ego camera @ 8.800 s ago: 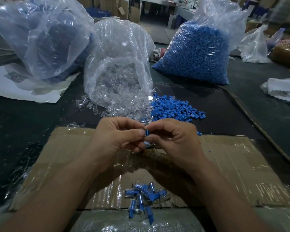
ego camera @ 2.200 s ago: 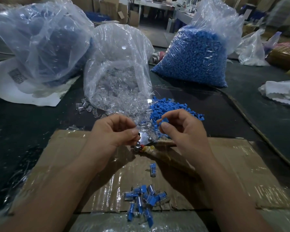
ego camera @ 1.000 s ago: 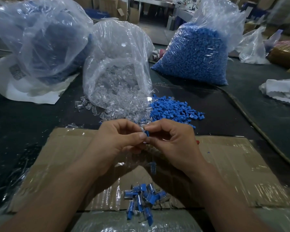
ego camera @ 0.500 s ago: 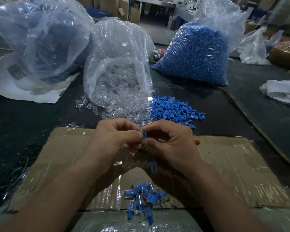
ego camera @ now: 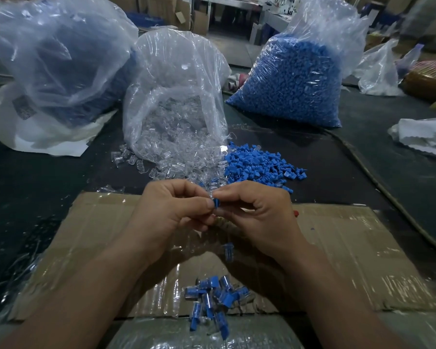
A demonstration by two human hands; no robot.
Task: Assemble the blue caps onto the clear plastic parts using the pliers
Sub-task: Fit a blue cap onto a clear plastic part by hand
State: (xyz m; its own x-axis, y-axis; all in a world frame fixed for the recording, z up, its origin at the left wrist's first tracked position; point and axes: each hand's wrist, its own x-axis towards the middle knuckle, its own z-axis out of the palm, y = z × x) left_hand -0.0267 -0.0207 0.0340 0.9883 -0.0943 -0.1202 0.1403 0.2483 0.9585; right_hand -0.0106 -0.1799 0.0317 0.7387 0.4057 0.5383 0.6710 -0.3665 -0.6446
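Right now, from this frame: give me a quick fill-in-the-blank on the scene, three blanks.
The left hand and right hand together pinch one ____ cap. The loose caps lie to the ____ of the spilled clear parts. The finished pieces rest on ____.
Missing: blue; right; cardboard.

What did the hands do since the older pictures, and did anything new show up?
Two seconds ago the hands were apart, the right hand holding a blue cap. It moved in toward the left hand, and both now pinch the cap together. One finished piece, absent at the start, lies alone on the cardboard. The finished pile, bags and loose caps stayed put.
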